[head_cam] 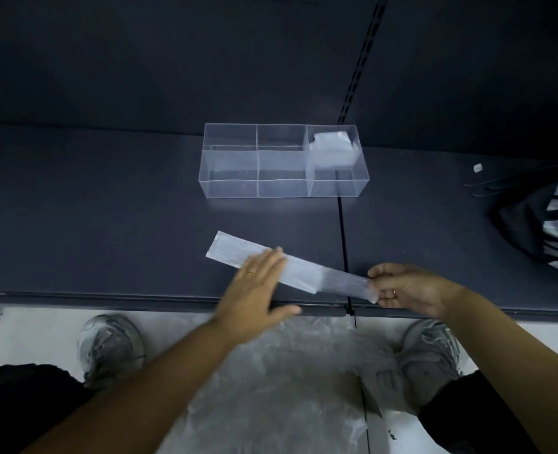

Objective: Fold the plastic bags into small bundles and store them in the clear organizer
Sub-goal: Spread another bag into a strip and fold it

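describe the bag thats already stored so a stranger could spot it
On the dark grey shelf stands a clear plastic six-compartment organizer. Look in its far right compartment: the small folded white plastic bundle sits there. It alone is inside the box; the long plastic strip lies out on the shelf.

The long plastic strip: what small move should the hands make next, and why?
Probably the right hand folds its pinched end over toward the left hand, which presses the strip flat; it looks too long for the organizer compartments.
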